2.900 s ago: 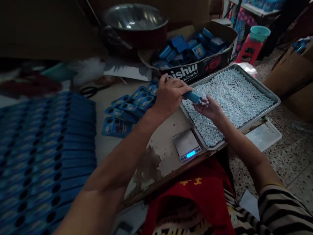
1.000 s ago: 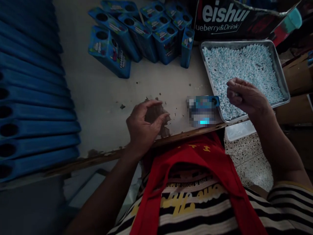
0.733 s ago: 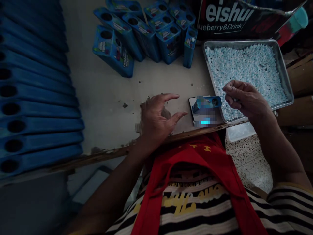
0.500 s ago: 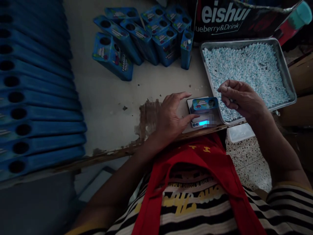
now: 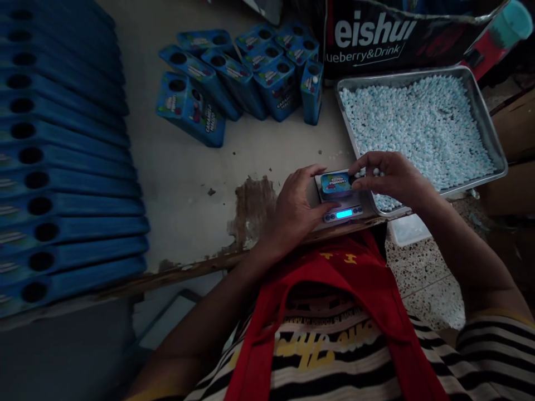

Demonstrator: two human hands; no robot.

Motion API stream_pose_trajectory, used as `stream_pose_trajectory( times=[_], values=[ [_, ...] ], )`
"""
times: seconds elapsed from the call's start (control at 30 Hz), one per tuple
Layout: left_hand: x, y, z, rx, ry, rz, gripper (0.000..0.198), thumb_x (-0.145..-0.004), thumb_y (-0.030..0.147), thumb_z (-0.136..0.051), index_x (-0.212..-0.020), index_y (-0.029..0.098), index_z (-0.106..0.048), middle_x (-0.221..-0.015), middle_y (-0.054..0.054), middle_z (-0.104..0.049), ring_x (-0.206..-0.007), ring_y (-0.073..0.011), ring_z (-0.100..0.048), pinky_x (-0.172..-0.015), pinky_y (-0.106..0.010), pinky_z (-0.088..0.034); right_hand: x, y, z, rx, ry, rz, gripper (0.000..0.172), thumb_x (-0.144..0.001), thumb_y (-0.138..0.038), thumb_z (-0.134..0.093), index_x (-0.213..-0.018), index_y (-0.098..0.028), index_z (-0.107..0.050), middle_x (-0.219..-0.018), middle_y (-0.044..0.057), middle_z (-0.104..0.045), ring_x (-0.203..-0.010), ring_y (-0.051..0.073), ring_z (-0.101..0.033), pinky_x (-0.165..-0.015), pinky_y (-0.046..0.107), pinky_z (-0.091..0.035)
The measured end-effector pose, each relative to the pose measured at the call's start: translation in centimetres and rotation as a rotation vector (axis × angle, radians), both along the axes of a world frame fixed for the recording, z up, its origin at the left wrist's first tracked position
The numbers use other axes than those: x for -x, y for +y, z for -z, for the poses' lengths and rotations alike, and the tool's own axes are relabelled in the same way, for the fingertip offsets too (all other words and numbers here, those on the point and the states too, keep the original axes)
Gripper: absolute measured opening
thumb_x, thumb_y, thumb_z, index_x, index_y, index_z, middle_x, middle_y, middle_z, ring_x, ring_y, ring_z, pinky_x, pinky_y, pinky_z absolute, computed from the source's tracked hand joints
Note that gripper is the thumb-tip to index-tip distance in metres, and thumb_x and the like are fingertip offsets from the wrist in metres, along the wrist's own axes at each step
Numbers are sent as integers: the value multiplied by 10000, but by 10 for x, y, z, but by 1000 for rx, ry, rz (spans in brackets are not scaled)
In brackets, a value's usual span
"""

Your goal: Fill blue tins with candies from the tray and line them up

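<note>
A small digital scale (image 5: 344, 214) with a lit blue display rests at the table's front edge. On it stands a blue candy box (image 5: 333, 182) with a round hole at its right end. My left hand (image 5: 297, 203) lies at the scale's left side, thumb and fingers spread apart around the box's left end. Over the hole, my right hand (image 5: 387, 177) has its fingers curled round a few small white candies (image 5: 373, 172). Just right of the scale, a metal tray (image 5: 504, 161) is spread with many pale blue and white candies (image 5: 418, 122).
Several blue boxes (image 5: 238, 78) with open holes stand at the back of the table. Long rows of similar boxes (image 5: 83, 223) fill the left side. A black printed bag (image 5: 376, 39) sits behind the tray, beside a turquoise cup (image 5: 516, 22).
My right hand has moved left and down from over the tray to the box's hole, with candies in its fingers. My left hand has stayed beside the scale. The whole view has shifted slightly.
</note>
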State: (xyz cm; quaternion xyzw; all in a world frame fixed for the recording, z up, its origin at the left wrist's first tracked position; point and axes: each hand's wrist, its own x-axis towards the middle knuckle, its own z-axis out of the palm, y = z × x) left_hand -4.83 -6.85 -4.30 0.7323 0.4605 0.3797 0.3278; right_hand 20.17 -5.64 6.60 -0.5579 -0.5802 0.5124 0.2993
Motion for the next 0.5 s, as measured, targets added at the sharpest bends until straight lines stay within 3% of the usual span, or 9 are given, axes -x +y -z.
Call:
stream_pose_trajectory(
  times=[0.3,0.4,0.5],
  values=[
    [6,-1,0,42,-66,19,663,-954,390,-970,-1520,281,-641,-1495,-107,-765,-1414,-331,-752,-1249,-515,-603,1,10,-25,-126,-326,-186,231,-826,-311,-987,-918,-202,-805,-771,-25,-634,-769,162,-555,-704,302,-358],
    [12,-1,-2,59,-88,29,623,-968,405,-970,-1492,278,-657,-1485,-106,-772,-1410,-324,-756,-1254,-513,-611,-8,13,-24,-47,-132,-84,280,-841,-369,-1004,-889,-208,-781,-709,-37,-592,-679,135,-503,-622,276,-349],
    [22,0,-7,78,-83,42,612,-957,402,-991,-1470,283,-678,-1479,-96,-779,-1414,-318,-756,-1263,-498,-616,-34,23,-10,70,203,204,304,-902,-364,-972,-867,-219,-707,-700,-53,-559,-593,89,-413,-520,214,-316]
  ],
)
